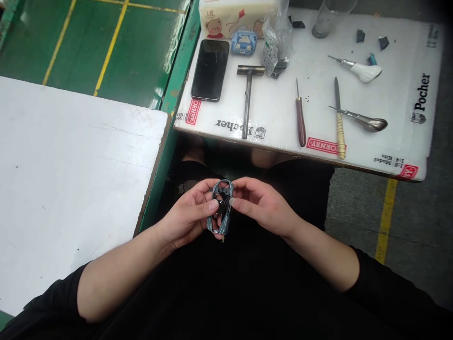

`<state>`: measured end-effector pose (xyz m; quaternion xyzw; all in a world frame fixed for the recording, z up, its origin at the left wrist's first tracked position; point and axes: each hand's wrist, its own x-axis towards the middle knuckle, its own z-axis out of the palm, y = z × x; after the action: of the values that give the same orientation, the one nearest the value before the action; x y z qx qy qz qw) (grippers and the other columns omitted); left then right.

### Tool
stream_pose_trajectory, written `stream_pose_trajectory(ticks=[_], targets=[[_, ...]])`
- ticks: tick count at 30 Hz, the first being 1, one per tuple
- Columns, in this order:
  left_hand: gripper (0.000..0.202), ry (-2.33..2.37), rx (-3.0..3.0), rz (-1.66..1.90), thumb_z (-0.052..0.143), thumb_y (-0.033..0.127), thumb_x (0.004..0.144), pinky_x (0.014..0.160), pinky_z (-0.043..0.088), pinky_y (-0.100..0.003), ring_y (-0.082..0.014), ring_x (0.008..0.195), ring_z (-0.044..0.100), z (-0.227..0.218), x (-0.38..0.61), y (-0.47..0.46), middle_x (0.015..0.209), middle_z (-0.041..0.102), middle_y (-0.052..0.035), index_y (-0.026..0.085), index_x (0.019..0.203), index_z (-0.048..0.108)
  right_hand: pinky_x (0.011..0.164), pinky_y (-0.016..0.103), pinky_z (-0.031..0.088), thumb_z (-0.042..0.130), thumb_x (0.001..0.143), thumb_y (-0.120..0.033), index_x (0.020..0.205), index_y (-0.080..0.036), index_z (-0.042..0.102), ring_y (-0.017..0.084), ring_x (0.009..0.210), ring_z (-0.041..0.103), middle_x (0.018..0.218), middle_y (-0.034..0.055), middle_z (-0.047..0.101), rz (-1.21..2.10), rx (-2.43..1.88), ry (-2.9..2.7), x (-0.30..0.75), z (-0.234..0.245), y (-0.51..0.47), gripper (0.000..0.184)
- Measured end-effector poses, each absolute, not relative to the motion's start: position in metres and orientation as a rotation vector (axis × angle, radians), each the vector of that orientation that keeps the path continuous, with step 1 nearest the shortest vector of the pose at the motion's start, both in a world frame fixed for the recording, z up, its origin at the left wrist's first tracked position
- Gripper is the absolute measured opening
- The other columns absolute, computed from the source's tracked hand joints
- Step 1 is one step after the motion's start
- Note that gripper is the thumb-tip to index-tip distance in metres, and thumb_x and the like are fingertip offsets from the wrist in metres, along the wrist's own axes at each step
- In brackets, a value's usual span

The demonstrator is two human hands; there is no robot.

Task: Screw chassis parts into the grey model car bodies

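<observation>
A large white panel (71, 179) is seen at the left, laid over a green floor marked with yellow lines. Ahead and to the right, a desk (396, 94) is covered by a white sheet printed with "Pocher" and red labels. Below it, the lower part of the view is filled by a lap in black clothing, over which both forearms are brought together.

The left hand (189, 215) and the right hand (262, 205) are held close to each other, just in front of the desk's near edge. Both are closed on a small grey car-shaped piece (222, 212), which is pinched between thumbs and fingertips from either side. It is held upright above the lap, clear of the desk, with its lower end showing below the thumbs.

On the far side of the desk, a tissue pack (230, 16) printed with bears is set at the back edge. A black phone (210, 70) is laid face up just in front of it. A clear plastic bag (278, 38) is placed beside the pack, and a clear cup (329, 16) stands further right. A T-shaped metal tool (248, 94) is laid right of the phone. Well to its right, a cream-handled file (339, 123) and a brown-handled awl (300, 118) are laid side by side. A spoon-shaped tool (364, 120) is crossed over the file. A white-handled tool (361, 70) lies behind them. A small blue tin (244, 42) is set between the phone and the bag.
</observation>
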<state>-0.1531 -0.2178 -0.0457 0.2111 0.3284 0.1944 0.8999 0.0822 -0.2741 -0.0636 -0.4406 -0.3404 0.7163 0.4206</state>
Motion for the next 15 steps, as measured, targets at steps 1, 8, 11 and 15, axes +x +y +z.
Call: stream_pose_trajectory(ticks=[1,8,11,15], targets=[[0.052,0.678,0.438,0.403,0.093,0.028,0.099,0.058,0.076,-0.033,-0.0158,0.064,0.080,-0.0459,-0.1533,-0.2176,0.109,0.079,-0.0041,0.019,0.143,0.067,0.094,0.042,0.063,0.095,0.096,-0.060,0.126,-0.025,0.080,0.022,0.094,0.072,0.107,0.0054,0.077,1.799,-1.101,-0.852,0.0820,-0.0634,-0.2740,0.049],[0.046,0.676,0.510,0.413,0.091,0.026,0.101,0.060,0.076,-0.033,-0.0161,0.066,0.081,-0.0436,-0.1531,-0.2167,0.110,0.079,-0.0033,0.020,0.139,0.066,0.086,0.036,0.060,0.101,0.090,-0.053,0.123,-0.024,0.080,0.020,0.092,0.070,0.110,0.0054,0.078,1.796,-1.140,-0.833,0.0816,-0.0616,-0.2722,0.049],[0.047,0.672,0.578,0.440,0.092,0.024,0.100,0.061,0.075,-0.031,-0.0165,0.066,0.081,-0.0430,-0.1528,-0.2169,0.103,0.079,-0.0009,0.022,0.139,0.067,0.071,0.030,0.055,0.095,0.096,-0.058,0.116,-0.022,0.081,0.016,0.079,0.065,0.099,0.0035,0.076,1.851,-1.111,-0.763,0.0826,-0.0611,-0.2715,0.044],[0.046,0.689,0.665,0.490,0.093,0.019,0.099,0.067,0.074,-0.027,-0.0159,0.072,0.082,-0.0429,-0.1532,-0.2179,0.097,0.079,0.0007,0.024,0.138,0.068,0.056,0.025,0.042,0.096,0.095,-0.059,0.102,-0.020,0.079,0.011,0.062,0.053,0.081,-0.0011,0.069,1.953,-1.106,-0.718,0.0845,-0.0619,-0.2711,0.043]])
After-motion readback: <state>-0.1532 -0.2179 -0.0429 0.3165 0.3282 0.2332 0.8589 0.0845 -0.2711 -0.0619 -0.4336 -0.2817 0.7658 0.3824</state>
